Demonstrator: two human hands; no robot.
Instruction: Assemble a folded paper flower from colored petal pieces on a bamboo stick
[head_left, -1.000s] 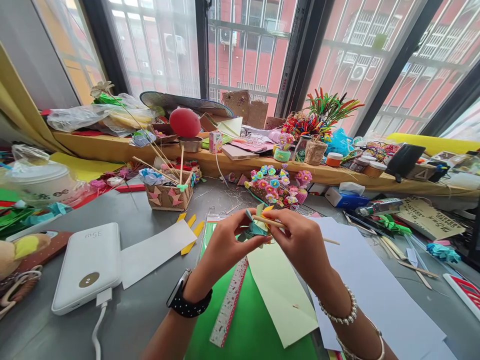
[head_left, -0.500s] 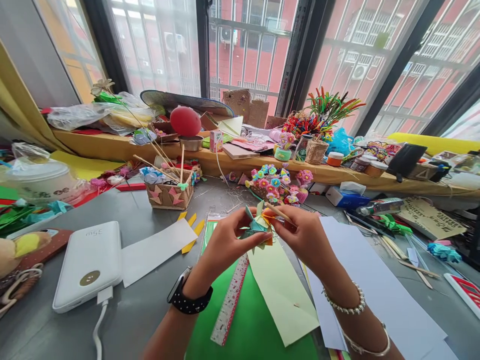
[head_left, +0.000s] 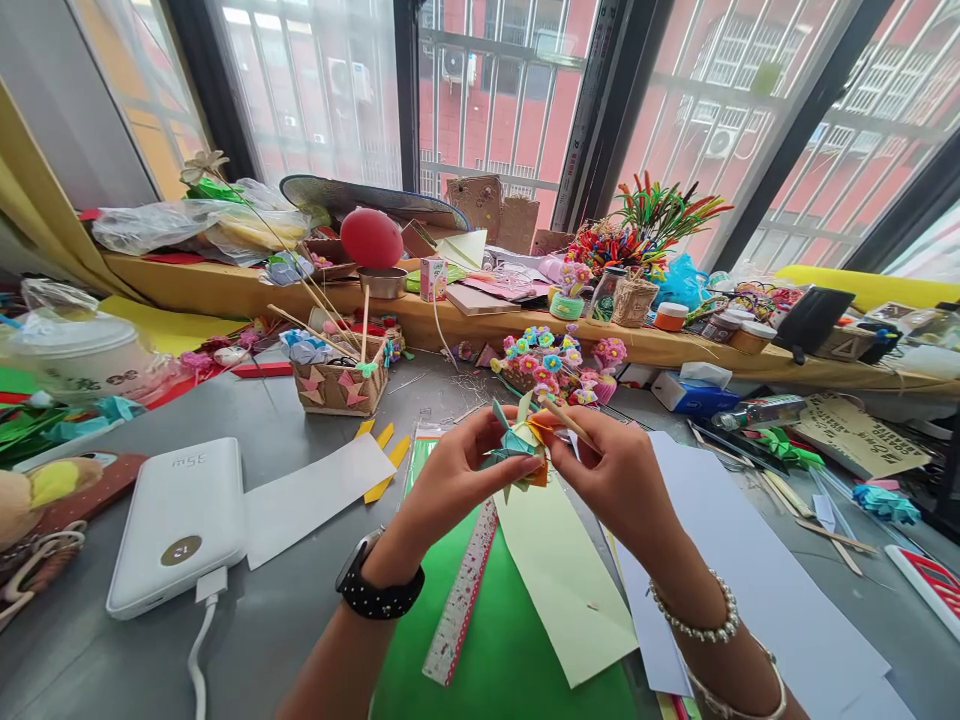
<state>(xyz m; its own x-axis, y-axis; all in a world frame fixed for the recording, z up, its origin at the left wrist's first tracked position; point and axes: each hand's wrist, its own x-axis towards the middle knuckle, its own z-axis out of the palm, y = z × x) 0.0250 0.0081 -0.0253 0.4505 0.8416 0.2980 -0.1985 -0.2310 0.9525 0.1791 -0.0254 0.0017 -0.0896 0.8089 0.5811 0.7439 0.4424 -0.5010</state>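
A paper flower (head_left: 516, 443) held above the table (head_left: 300, 620).
The left fingers (head_left: 491, 470) pinch it; the right fingers (head_left: 592, 445) clamp a stick (head_left: 564, 419), apparently touching its centre.

Folded paper flower (head_left: 516, 443): lower half hidden behind fingers (head_left: 496, 472) of left hand (head_left: 450, 485) and right hand (head_left: 622, 475), fold shape can't tell. Wooden stick (head_left: 568, 422): lower end buried in the right hand's grip. Ruler (head_left: 459, 610): 12 o'clock end goes under left hand. Both forearms cut off at 6 o'clock edge. Charger cable (head_left: 195, 665) runs out of frame at 7 o'clock. Plush toy (head_left: 34, 500) clipped at 9 o'clock edge. Handwritten card (head_left: 855, 435) at 3 o'clock: text too small to read.
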